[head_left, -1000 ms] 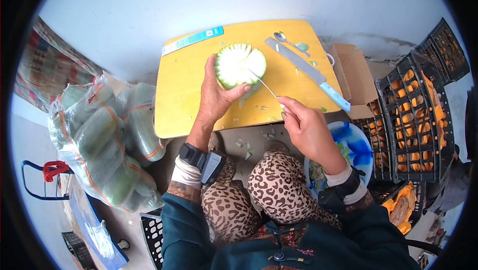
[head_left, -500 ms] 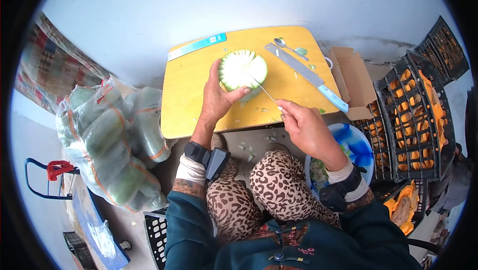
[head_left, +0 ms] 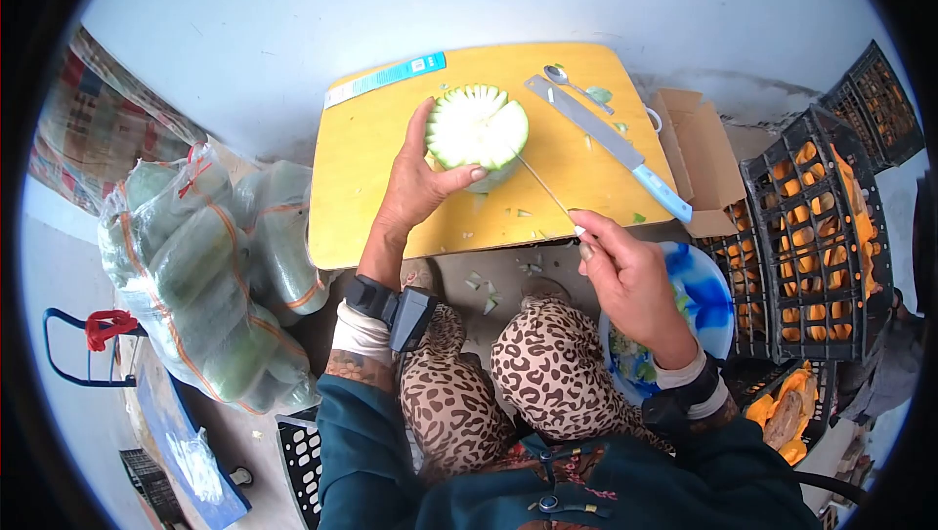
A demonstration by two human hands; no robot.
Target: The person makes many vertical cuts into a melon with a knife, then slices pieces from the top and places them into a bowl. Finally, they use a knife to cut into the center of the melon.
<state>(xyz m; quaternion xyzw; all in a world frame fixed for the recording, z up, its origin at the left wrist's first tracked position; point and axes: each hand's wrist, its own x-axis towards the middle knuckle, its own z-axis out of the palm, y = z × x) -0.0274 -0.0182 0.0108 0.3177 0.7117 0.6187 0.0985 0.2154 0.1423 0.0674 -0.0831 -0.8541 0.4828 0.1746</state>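
Observation:
A cut piece of winter melon (head_left: 474, 129) stands on the yellow table (head_left: 381, 208), its pale top facing up. Notches run around the left and far parts of its rim, while the right side is smooth. My left hand (head_left: 418, 186) wraps the melon's left and near side, thumb pressed along the front edge. In my right hand (head_left: 625, 271) is a thin carving knife (head_left: 544, 185), pinched by its handle. The blade slants up to the left, with its tip at the melon's near right edge; whether it touches is hard to tell.
A wide blue-handled knife (head_left: 596, 129), a spoon (head_left: 572, 85) and a blue-white flat package (head_left: 391, 78) lie on the table. Right of it are a cardboard box (head_left: 699, 154), a blue basin (head_left: 708, 300) and black crates (head_left: 811, 247). Wrapped melons (head_left: 200, 276) stand left.
My right hand has moved right and down, drawing the knife from the melon's top out to its edge. My left hand keeps its hold. The view has shifted slightly.

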